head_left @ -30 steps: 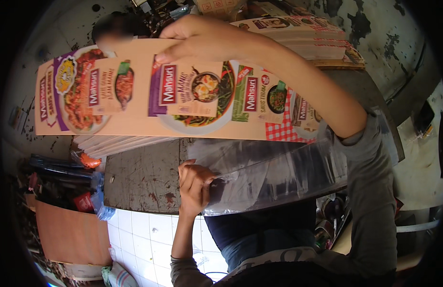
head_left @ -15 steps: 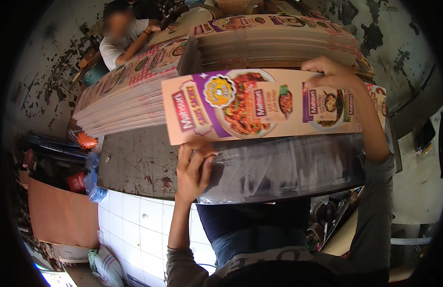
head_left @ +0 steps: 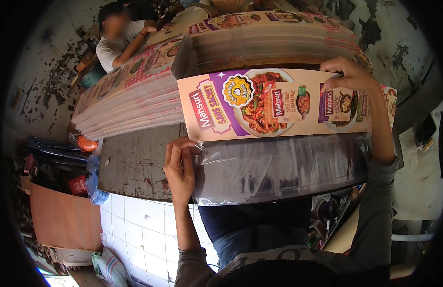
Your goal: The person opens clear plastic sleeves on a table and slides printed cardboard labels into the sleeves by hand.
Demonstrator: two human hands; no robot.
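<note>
A long printed cardboard panel [head_left: 305,107], peach and purple with pictures of food, lies tilted in front of me. My right hand [head_left: 350,75] grips its upper edge toward the right end, thumb on the printed face. Below the panel, a pile of clear plastic sleeves [head_left: 279,167] lies along the near table edge. My left hand [head_left: 180,162] is closed at the upper left corner of the sleeves, thumb and fingers pinching the film, just below the panel's lower left corner. The panel's lower edge lies along the sleeves' upper edge; whether it is inside one I cannot tell.
Tall stacks of similar panels stand on the left [head_left: 130,95] and at the back [head_left: 274,43] of the worn table [head_left: 135,160]. A person [head_left: 121,38] sits beyond the left stack. Blue plastic [head_left: 95,184] and a brown board [head_left: 64,215] are at lower left.
The panel has shifted right in my right hand. My left hand has moved a little left, from beneath the panel's lower left corner to the corner of the sleeves.
</note>
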